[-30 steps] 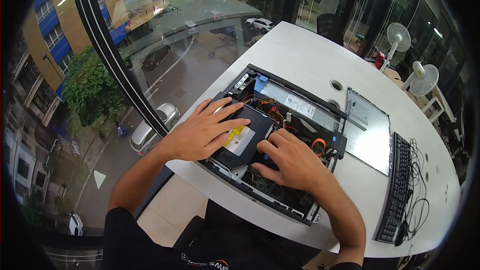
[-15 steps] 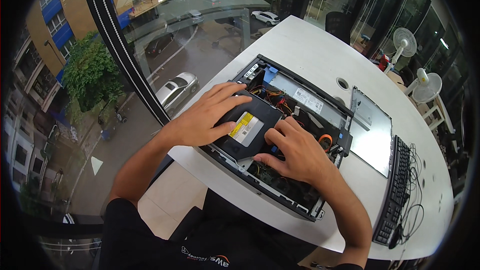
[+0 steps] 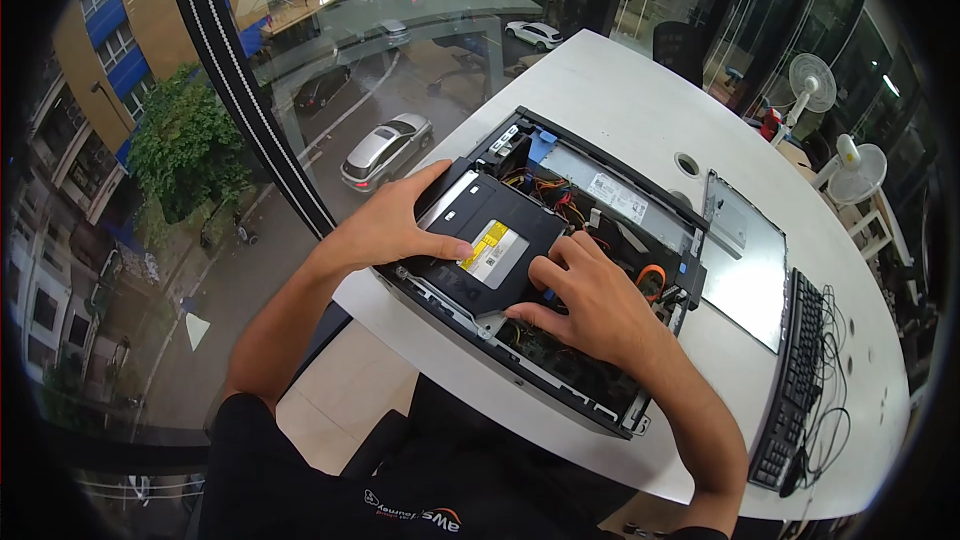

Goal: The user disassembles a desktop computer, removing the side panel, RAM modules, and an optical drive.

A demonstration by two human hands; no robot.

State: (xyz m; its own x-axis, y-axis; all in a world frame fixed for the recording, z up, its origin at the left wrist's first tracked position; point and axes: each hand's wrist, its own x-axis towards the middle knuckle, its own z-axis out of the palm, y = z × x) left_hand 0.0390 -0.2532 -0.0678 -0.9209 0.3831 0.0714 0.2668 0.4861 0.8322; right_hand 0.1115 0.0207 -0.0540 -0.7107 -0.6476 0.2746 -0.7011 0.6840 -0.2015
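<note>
An open desktop computer case point(image 3: 520, 380) lies flat on the white table. Over its left end sits a black optical drive point(image 3: 500, 202) with a yellow and white label. My left hand point(image 3: 385, 225) reaches round the drive's front end, thumb pressed on the top beside the label and the fingertips out of sight at the far side. My right hand point(image 3: 590, 300) grips the drive's inner end, with fingers curled over its edge and the thumb at the near corner. Coloured cables point(image 3: 555, 192) show in the case beyond the drive.
A metal side panel point(image 3: 745, 260) lies right of the case. Further right are a black keyboard point(image 3: 790, 380) and its looped cable point(image 3: 830, 380). The table has a round cable hole point(image 3: 687, 165). Glass stands along the left, and white fans point(image 3: 855, 175) stand beyond the table.
My left hand has slid from the drive's top toward its front end, uncovering more of the black surface. The thumb stays near the label. My right hand has hardly moved.
</note>
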